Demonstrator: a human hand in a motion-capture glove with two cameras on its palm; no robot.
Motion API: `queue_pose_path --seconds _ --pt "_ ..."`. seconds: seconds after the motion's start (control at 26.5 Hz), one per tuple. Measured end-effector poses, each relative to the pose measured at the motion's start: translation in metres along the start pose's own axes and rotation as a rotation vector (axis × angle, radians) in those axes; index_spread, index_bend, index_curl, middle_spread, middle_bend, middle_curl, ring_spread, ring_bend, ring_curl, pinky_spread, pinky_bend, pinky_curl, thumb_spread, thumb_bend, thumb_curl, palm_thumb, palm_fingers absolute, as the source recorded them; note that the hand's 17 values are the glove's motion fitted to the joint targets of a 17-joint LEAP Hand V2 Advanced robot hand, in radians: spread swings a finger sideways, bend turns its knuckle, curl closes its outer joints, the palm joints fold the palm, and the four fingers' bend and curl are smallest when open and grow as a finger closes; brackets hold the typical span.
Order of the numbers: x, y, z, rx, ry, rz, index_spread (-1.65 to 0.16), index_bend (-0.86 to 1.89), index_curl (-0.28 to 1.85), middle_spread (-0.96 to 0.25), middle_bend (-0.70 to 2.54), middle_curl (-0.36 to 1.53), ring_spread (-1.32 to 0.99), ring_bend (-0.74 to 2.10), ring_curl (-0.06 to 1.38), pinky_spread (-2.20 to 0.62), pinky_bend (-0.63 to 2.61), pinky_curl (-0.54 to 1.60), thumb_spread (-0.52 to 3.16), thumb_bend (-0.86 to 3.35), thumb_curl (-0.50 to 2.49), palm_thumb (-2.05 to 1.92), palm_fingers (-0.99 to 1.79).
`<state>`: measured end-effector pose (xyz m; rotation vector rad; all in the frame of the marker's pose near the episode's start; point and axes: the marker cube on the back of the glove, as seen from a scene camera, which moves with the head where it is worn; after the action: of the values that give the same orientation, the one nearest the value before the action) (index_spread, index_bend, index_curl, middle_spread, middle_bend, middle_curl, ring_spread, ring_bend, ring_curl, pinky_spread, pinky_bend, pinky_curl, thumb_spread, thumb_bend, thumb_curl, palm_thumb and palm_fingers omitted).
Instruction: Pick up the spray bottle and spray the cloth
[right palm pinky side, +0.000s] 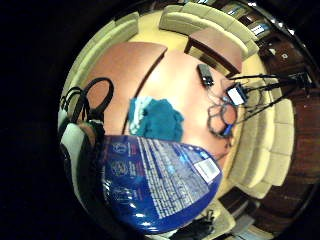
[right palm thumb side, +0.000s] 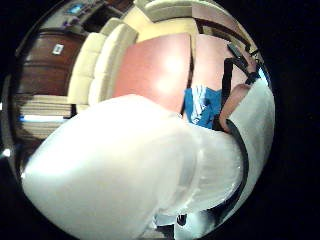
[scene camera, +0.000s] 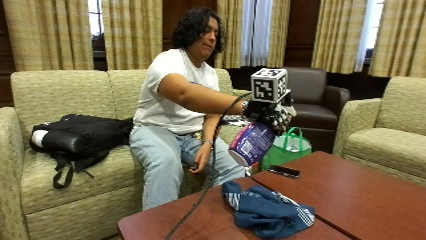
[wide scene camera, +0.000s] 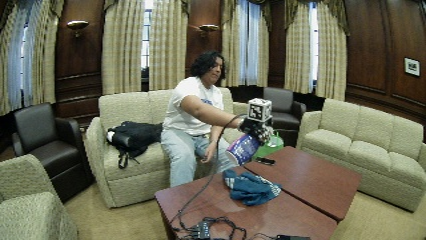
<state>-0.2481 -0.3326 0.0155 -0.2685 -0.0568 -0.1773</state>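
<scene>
Above the near edge of the desk (scene camera: 373, 190), the gloved right hand (scene camera: 271, 116) has its fingers wrapped round the spray bottle (scene camera: 251, 144), which hangs tilted in the air. Below and to the right, the blue cloth (scene camera: 266, 210) lies bunched. The pick-up looks done; spraying calls for aiming the nozzle at the cloth.

Dark wood-panelled walls (wide scene camera: 383, 35) with tall windows (wide scene camera: 247, 42) behind beige checked curtains (wide scene camera: 123, 47). Two lit wall sconces (wide scene camera: 77, 24). Beige sofas (wide scene camera: 363, 145) and dark leather armchairs (wide scene camera: 43, 145) around reddish wooden tables (wide scene camera: 303, 177) on pale carpet (wide scene camera: 113, 222). Small framed picture (wide scene camera: 412, 66) on right wall.
</scene>
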Motion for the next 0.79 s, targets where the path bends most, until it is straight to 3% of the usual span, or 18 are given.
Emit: queue_pose_path --seconds 0.34,0.79 --pt "-0.034 0.050 -0.018 0.111 -0.552 -0.092 -0.28 0.29 0.57 -0.24 0.56 0.49 -0.24 0.52 0.42 -0.28 0.37 0.37 0.41 -0.04 0.75 0.87 1.36" --pt "-0.137 0.053 0.061 0.199 -0.873 -0.227 -0.28 0.29 0.57 -0.23 0.56 0.49 -0.24 0.52 0.42 -0.27 0.37 0.37 0.40 -0.04 0.76 0.87 1.35"
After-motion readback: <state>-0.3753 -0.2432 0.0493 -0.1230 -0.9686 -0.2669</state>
